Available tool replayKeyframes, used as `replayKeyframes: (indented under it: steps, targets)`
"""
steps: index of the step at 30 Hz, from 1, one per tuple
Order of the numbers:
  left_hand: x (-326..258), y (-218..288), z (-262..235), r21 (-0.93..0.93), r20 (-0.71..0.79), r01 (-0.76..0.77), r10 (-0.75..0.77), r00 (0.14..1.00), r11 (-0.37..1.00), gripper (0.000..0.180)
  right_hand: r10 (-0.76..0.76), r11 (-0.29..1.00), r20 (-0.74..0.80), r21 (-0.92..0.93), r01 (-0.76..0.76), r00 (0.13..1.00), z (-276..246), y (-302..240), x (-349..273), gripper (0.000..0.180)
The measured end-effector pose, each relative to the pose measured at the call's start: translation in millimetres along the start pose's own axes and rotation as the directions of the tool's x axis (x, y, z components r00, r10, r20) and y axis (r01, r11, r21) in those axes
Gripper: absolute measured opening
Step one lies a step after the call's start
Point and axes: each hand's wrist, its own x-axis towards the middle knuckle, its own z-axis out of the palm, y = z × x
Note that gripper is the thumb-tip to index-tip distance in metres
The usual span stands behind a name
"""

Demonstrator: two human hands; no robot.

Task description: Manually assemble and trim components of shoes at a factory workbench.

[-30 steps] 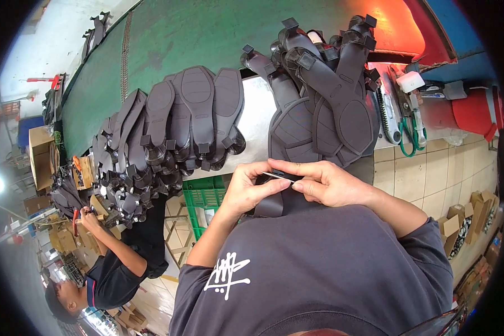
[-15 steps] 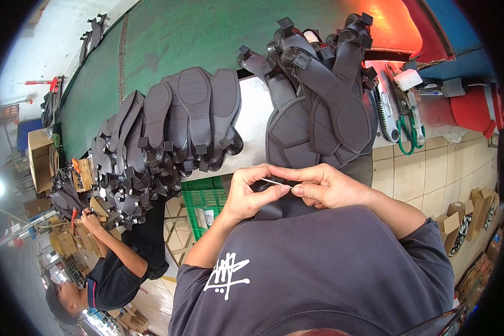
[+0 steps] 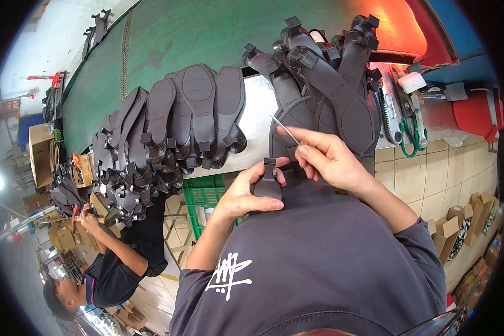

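Observation:
Close to my body, my left hand (image 3: 238, 197) is closed around a black heeled shoe (image 3: 267, 189), its square heel tip pointing up and away from me. Most of that shoe is hidden by my fingers and shirt. My right hand (image 3: 336, 165) pinches a slim silvery metal rod (image 3: 284, 128) between thumb and fingers. The rod slants up to the left, apart from the shoe, its tip in front of the bench edge. Just beyond my right hand lies a heap of black heeled shoes (image 3: 355, 126), soles showing.
A long row of black shoes (image 3: 196, 95) lies along the green belt (image 3: 168, 39). Green-handled scissors (image 3: 411, 134) and a cutter (image 3: 391, 120) lie at right, near a glowing orange opening (image 3: 395, 28). A green crate (image 3: 199, 196) stands below. A co-worker (image 3: 112, 263) works at left.
My hands have separated. The right has moved up and right with the metal rod, which now points away from me. The shoe in my left hand now shows its heel.

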Motion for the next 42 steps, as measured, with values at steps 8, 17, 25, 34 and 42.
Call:
replayKeyframes:
  steps: [8, 17, 25, 34, 42]
  targets:
    - [-11.4, -4.5, -1.0, -0.071, -0.178, 0.003, -0.016, 0.984, 0.997, 0.074, -0.168, 0.962, -0.188, 0.181, 0.202, 0.968, 22.3, -0.1, 72.0, 0.030]
    - [-19.1, -10.3, -6.8, -0.148, -0.284, -0.035, -0.009, 0.959, 0.988, 0.064, -0.477, 0.685, -0.199, -0.695, 0.220, 0.856, 24.5, 16.3, 121.6, 0.051]
    - [-11.6, -9.6, -6.7, -0.091, -0.229, -0.039, 0.018, 0.973, 0.995, 0.069, -0.701, 0.359, -0.059, -0.890, 0.281, 0.711, 22.5, 14.5, 102.8, 0.025]
    - [-6.1, -16.5, 3.3, 0.033, -0.018, -0.110, 0.110, 0.994, 0.993, 0.099, -0.585, 0.697, -0.570, -0.717, -0.002, 0.576, -93.8, -44.4, -54.7, 0.011]
    - [-0.9, -12.4, 4.9, -0.070, -0.111, 0.041, -0.048, 0.993, 0.997, 0.055, -0.602, 0.331, -0.502, -0.865, -0.377, 0.622, -155.6, 30.5, -36.0, 0.051]
